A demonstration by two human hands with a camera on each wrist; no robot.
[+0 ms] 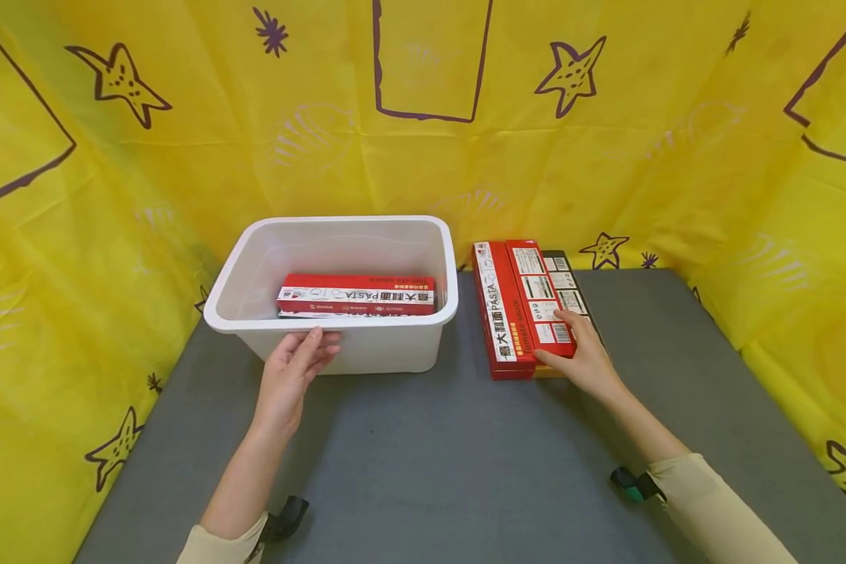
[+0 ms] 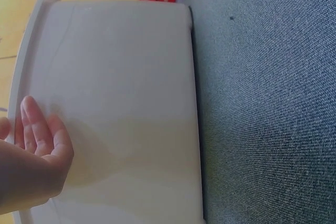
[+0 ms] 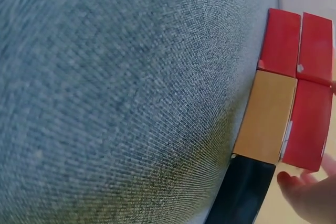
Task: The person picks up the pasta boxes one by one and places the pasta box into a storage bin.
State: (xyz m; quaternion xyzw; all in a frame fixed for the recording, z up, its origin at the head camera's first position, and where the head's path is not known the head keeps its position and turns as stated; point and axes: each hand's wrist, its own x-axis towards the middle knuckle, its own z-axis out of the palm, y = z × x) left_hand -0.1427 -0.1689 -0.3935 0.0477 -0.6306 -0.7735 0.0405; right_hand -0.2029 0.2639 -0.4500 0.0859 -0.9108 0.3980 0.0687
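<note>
My left hand (image 1: pixel 298 372) holds the front rim of a white plastic bin (image 1: pixel 366 348), its thumb by the rim and its fingers (image 2: pixel 38 129) under it against the outer wall. Inside the bin lie red pasta boxes (image 1: pixel 366 295) with white lettered bands. To the right, my right hand (image 1: pixel 587 356) grips a red box (image 1: pixel 546 301) with white label panels across its width, thumb on one side and fingers on the other. This box rests on an orange-ended box (image 3: pixel 265 116), beside another red pasta box (image 1: pixel 498 309).
A black box (image 1: pixel 569 286) lies at the right of the stack, in the lower layer. Another red box (image 3: pixel 280 40) lies under the left upper one. The grey cloth-covered table (image 1: pixel 423 470) meets a yellow patterned curtain (image 1: pixel 423 164) behind the bin and stack.
</note>
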